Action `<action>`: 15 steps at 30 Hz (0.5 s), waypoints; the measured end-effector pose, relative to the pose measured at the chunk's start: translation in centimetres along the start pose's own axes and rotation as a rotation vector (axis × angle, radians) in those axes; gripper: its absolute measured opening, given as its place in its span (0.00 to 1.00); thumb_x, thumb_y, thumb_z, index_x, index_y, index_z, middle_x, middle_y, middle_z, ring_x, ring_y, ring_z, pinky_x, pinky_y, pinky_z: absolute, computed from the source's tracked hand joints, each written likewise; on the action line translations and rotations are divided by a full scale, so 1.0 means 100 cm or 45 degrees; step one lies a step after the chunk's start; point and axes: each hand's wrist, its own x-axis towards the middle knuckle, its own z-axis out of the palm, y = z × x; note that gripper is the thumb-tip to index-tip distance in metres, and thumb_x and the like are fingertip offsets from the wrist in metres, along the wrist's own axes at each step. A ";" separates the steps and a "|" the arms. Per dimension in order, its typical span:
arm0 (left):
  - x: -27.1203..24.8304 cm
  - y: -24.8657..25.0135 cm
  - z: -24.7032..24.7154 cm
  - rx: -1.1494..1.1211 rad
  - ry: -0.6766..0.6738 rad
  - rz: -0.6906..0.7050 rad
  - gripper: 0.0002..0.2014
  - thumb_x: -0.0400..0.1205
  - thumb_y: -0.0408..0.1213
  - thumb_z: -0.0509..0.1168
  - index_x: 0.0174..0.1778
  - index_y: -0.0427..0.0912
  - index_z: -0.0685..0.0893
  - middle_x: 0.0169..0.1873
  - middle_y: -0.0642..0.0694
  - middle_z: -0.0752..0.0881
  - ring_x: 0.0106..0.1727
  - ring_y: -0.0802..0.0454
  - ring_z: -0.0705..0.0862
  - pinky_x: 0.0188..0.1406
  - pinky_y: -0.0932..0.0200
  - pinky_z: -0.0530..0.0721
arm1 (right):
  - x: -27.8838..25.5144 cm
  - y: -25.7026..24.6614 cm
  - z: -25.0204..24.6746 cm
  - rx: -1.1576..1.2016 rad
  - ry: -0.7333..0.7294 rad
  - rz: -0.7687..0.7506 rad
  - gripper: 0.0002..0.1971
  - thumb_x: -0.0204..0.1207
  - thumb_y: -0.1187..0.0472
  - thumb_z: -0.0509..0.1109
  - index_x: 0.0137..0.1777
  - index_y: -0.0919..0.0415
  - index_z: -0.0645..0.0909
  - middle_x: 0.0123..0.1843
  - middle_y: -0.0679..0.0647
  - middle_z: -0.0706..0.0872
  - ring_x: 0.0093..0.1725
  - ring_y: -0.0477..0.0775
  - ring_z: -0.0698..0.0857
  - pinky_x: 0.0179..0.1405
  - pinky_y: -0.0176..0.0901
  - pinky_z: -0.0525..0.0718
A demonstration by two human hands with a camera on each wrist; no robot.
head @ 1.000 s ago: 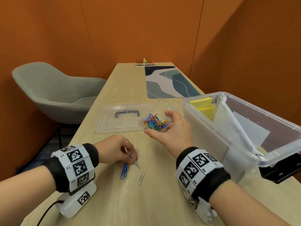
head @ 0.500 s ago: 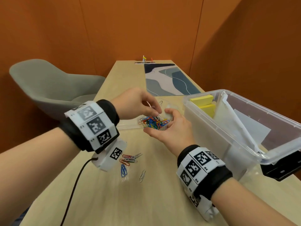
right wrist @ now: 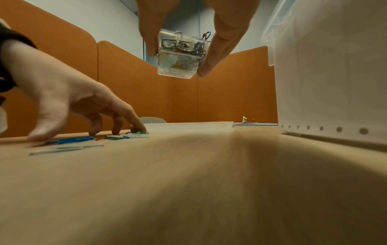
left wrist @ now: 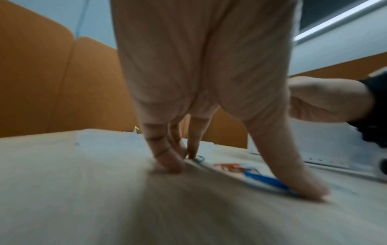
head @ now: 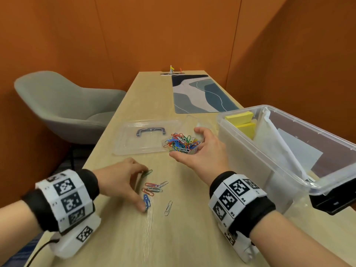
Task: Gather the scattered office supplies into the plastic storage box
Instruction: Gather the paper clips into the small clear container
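My right hand [head: 185, 143] holds a small clear box [head: 193, 151] heaped with coloured paper clips [head: 180, 141] a little above the table, just left of the plastic storage box [head: 250, 157]. The right wrist view shows thumb and fingers pinching that small box [right wrist: 178, 66] by its sides. My left hand [head: 142, 189] is spread on the table over several loose clips [head: 153, 187]. Its index fingertip touches a green clip [head: 147, 172] and its thumb rests on a blue clip [head: 147, 202]. A silver clip [head: 168, 208] lies apart to the right.
The storage box holds yellow sticky notes [head: 239, 117] and white papers. Its clear lid [head: 134, 145] with a dark handle lies flat behind the loose clips. A patterned desk mat [head: 200, 93] lies farther back, and a grey chair [head: 63, 106] stands left of the table.
My left hand, up at the small box half a second ago, has come back down onto the loose clips. The right hand and its box have hardly moved.
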 end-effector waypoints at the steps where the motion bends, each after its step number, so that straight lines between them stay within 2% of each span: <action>1: 0.002 0.001 0.006 -0.005 0.036 0.046 0.60 0.41 0.74 0.69 0.73 0.56 0.69 0.55 0.61 0.70 0.54 0.63 0.74 0.54 0.76 0.70 | 0.000 0.000 0.000 -0.003 0.001 0.000 0.43 0.55 0.44 0.82 0.70 0.51 0.70 0.59 0.55 0.82 0.61 0.52 0.80 0.61 0.43 0.78; 2: 0.004 0.002 0.009 -0.033 0.070 0.087 0.55 0.43 0.71 0.71 0.71 0.57 0.72 0.54 0.61 0.71 0.54 0.63 0.75 0.52 0.76 0.71 | 0.000 0.000 0.000 -0.007 0.001 0.000 0.43 0.55 0.44 0.82 0.70 0.51 0.70 0.59 0.55 0.82 0.61 0.52 0.80 0.61 0.43 0.78; 4: 0.008 0.007 0.010 -0.126 0.136 0.140 0.36 0.54 0.59 0.80 0.59 0.61 0.80 0.52 0.60 0.76 0.51 0.61 0.79 0.52 0.72 0.76 | -0.001 0.000 0.000 -0.012 0.000 0.003 0.43 0.55 0.43 0.82 0.70 0.51 0.70 0.59 0.54 0.83 0.61 0.52 0.80 0.63 0.45 0.80; 6: 0.010 0.010 0.008 -0.153 0.182 0.190 0.21 0.62 0.47 0.81 0.47 0.65 0.81 0.47 0.59 0.80 0.46 0.60 0.81 0.51 0.68 0.79 | -0.001 0.000 0.001 -0.005 -0.003 0.011 0.43 0.54 0.43 0.82 0.70 0.51 0.70 0.59 0.54 0.83 0.61 0.52 0.81 0.64 0.49 0.80; 9: 0.013 0.012 0.007 -0.158 0.171 0.231 0.13 0.67 0.43 0.79 0.39 0.64 0.84 0.40 0.60 0.83 0.41 0.64 0.81 0.47 0.69 0.80 | 0.000 0.000 0.001 0.003 -0.008 0.015 0.43 0.55 0.44 0.82 0.70 0.51 0.70 0.60 0.54 0.82 0.61 0.53 0.81 0.64 0.51 0.80; 12: 0.016 0.014 0.008 -0.111 0.184 0.235 0.09 0.70 0.43 0.77 0.45 0.54 0.89 0.36 0.59 0.84 0.39 0.71 0.79 0.45 0.71 0.78 | 0.000 0.001 0.001 0.001 -0.014 0.014 0.43 0.54 0.44 0.83 0.70 0.51 0.70 0.60 0.54 0.83 0.61 0.53 0.81 0.64 0.51 0.81; 15: 0.019 0.015 0.007 -0.080 0.195 0.232 0.10 0.71 0.43 0.75 0.47 0.49 0.90 0.34 0.58 0.85 0.35 0.70 0.80 0.42 0.72 0.78 | 0.000 0.001 0.001 -0.001 -0.005 0.014 0.43 0.54 0.44 0.83 0.70 0.51 0.70 0.60 0.54 0.83 0.61 0.53 0.81 0.64 0.50 0.80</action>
